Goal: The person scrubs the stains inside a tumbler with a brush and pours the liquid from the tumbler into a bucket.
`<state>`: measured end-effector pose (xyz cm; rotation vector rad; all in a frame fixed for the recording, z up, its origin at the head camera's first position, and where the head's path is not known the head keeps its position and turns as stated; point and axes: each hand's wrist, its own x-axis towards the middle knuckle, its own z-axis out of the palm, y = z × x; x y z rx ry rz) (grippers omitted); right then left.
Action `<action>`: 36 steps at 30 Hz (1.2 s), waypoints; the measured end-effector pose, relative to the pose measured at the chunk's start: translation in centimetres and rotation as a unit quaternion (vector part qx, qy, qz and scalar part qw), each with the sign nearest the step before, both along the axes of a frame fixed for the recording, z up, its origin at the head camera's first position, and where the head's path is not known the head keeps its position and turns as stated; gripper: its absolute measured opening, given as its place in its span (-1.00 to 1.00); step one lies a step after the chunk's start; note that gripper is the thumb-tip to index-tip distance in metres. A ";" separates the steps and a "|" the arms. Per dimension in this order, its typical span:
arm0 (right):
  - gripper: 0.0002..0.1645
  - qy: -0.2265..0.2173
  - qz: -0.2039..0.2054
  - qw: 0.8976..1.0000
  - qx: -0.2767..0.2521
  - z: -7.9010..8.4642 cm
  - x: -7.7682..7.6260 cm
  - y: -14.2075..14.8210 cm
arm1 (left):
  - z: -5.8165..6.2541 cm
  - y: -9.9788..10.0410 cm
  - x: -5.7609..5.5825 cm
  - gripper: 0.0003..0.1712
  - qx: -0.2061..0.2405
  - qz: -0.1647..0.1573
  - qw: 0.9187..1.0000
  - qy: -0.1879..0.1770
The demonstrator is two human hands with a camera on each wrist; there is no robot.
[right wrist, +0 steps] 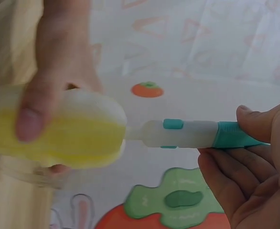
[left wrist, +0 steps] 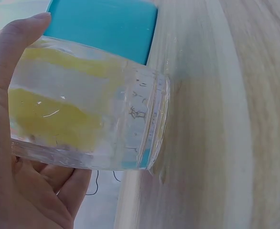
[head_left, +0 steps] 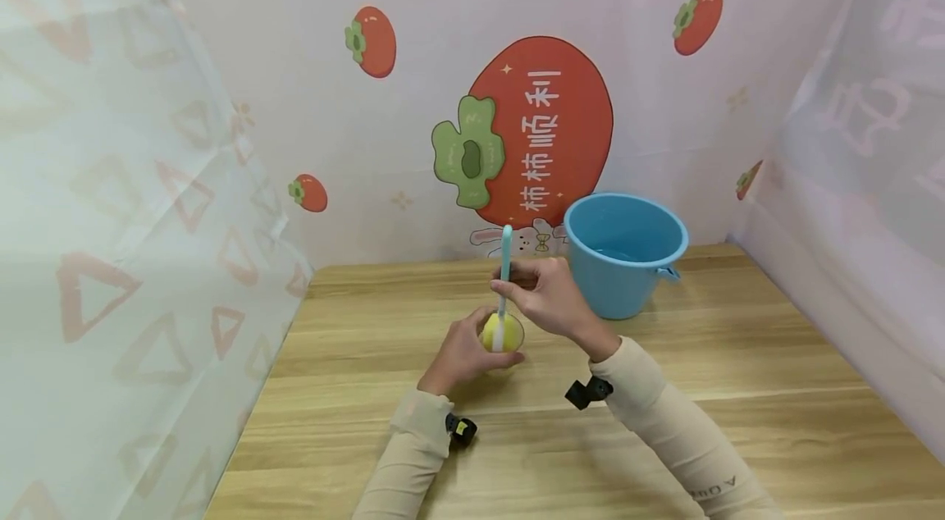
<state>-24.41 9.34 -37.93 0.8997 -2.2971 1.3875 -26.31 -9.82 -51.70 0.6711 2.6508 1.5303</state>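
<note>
My left hand [head_left: 461,352] holds a clear glass [left wrist: 142,114] low over the wooden table, fingers and thumb around its sides. Inside the glass sits the yellow-and-white sponge head [right wrist: 87,133] of a bottle brush. In the right wrist view, part of the sponge stands out toward the handle. The brush's white and teal handle [head_left: 506,253] rises upright from the glass in the head view. My right hand [head_left: 550,294] pinches that handle between thumb and fingers. The glass's thick base shows close to the tabletop in the left wrist view.
A light blue bucket [head_left: 620,290] stands at the back right of the wooden table [head_left: 354,389], just beyond my right hand. Behind the table hangs a pale sheet [head_left: 413,126] with persimmon prints. More patterned sheeting [head_left: 148,257] closes the left side.
</note>
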 end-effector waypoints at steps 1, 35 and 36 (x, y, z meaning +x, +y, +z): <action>-0.85 0.007 0.001 1.000 -0.005 0.5 0.0 0.0 | 0.0 0.0 0.0 -0.09 -0.002 0.001 1.000 0.001; -0.83 0.048 0.008 0.998 -0.038 2.9 -0.3 -0.5 | 0.1 -0.1 -0.1 -0.38 -0.002 -0.004 1.000 0.020; -0.83 0.047 0.007 0.998 -0.037 2.8 -0.3 -0.6 | 0.0 -0.1 -0.1 -0.39 -0.002 -0.003 1.000 0.018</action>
